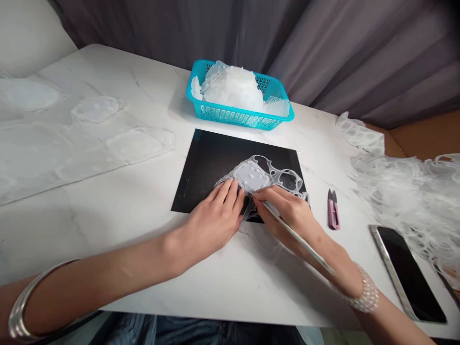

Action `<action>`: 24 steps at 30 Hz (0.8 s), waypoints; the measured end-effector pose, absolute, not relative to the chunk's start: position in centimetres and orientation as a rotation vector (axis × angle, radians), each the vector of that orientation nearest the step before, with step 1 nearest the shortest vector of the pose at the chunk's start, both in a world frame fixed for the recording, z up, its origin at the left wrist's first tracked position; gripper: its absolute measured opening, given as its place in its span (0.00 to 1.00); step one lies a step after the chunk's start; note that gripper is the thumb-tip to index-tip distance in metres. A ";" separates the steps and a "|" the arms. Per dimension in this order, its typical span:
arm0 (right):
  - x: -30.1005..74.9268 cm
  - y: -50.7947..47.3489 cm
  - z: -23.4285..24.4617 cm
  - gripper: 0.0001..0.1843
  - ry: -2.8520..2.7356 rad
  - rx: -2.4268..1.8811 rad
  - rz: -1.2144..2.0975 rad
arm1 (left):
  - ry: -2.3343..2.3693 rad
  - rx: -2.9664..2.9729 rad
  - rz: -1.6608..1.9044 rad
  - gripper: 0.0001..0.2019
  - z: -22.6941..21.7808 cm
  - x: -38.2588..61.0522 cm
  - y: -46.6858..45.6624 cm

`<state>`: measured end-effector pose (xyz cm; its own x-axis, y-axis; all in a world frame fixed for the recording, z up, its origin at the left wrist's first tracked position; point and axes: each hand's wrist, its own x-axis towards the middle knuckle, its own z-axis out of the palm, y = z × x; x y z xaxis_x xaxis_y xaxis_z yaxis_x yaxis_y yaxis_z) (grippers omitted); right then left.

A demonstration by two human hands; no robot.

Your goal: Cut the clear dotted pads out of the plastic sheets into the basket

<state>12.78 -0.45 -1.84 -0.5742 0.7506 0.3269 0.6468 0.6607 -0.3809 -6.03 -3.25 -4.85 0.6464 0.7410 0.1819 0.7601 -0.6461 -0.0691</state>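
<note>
Translucent silicone sheet [253, 175], webbed with cut-outs, lies on black mat [208, 163] at table centre. Left hand [215, 215] flat on sheet's near-left edge, fingers extended, pressing, gripping nothing. Right hand [287, 213] closed pen-style round thin pale rod [302, 242], tip at sheet's near edge beside left fingertips. Pink snips [333, 211] just right of mat. Black phone [408, 273] near right table edge. Heap of silicone webbing [413, 191] far right. Teal basket [237, 115] of pale pieces behind mat. White marble table [108, 215].
</note>
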 end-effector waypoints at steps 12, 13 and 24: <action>13.6 -0.4 -2.7 0.06 -2.406 -0.979 0.291 | -1.165 -2.692 -0.159 0.25 -4.7 -6.3 -3.3; 13.6 -0.5 -2.7 0.06 -2.403 -0.989 0.289 | -1.173 -2.684 -0.164 0.25 -4.7 -6.3 -3.3; 12.5 0.1 -2.6 0.07 -2.411 -1.009 0.207 | -1.177 -2.675 -0.217 0.23 -4.4 -6.5 -3.2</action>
